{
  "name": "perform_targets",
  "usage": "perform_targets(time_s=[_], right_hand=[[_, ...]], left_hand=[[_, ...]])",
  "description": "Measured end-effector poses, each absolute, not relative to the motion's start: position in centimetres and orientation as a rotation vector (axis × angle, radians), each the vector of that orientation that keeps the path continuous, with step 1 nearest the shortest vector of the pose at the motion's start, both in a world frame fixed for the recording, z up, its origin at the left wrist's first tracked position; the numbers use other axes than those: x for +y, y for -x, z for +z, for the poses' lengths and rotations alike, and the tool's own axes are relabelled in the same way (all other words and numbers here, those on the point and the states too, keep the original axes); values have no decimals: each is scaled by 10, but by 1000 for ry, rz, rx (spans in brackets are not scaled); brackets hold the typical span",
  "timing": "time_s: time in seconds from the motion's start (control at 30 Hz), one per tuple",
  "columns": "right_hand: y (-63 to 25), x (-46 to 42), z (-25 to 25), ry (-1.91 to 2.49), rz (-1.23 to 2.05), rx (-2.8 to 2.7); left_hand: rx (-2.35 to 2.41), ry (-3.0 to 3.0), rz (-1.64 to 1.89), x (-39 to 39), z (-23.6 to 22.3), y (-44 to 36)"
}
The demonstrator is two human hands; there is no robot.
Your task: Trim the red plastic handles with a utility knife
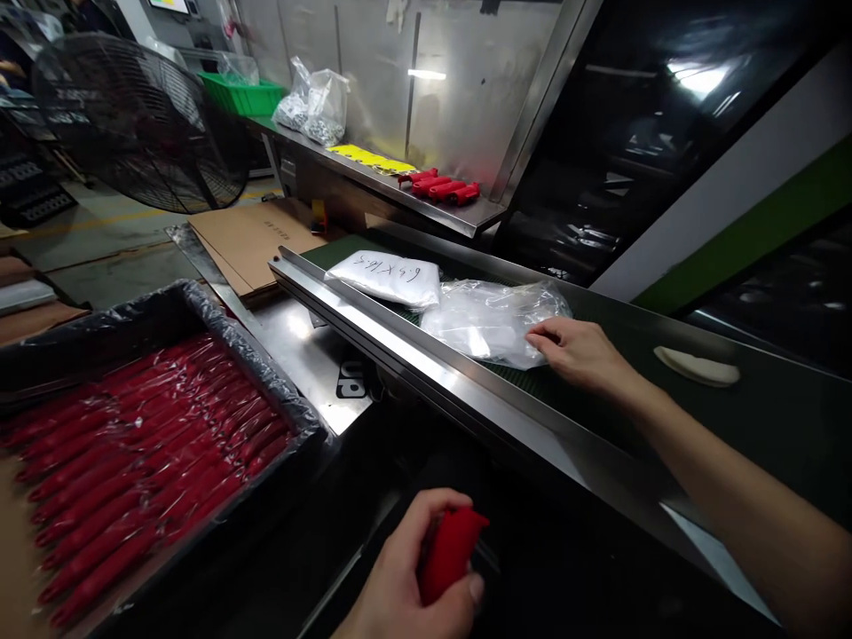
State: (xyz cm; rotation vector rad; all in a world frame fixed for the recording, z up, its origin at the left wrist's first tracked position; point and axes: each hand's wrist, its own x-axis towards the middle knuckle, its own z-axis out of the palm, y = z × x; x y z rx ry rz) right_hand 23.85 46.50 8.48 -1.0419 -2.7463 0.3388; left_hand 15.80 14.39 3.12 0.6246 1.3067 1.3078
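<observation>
My left hand (413,568) is low in the middle, closed around a red plastic handle (449,550). My right hand (576,351) reaches out to the green conveyor belt (599,306) and rests its fingers on a pile of clear plastic bags (493,319), pinching the near edge. A white bag with handwritten numbers (386,275) lies just left of that pile.
A black-lined box (153,311) at the left holds several bagged red handles (133,470). A steel shelf (399,191) behind carries red handles (443,186), yellow pieces, bags of parts and a green bin (243,93). A large fan (139,120) stands far left. A pale flat piece (696,366) lies on the belt.
</observation>
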Motion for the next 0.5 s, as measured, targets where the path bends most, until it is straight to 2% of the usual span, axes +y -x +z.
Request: perform_targets(time_s=[0.2,0.37,0.5], right_hand=[[-277,364,104,851,581,-2618],[-297,277,85,746,1062,-2483],[-315,254,61,983,976,-2283]], left_hand=[[1079,-478,1588,169,55,-159],[1022,-378,1653,179,58,-171],[1215,-407,1524,172,39,-177]])
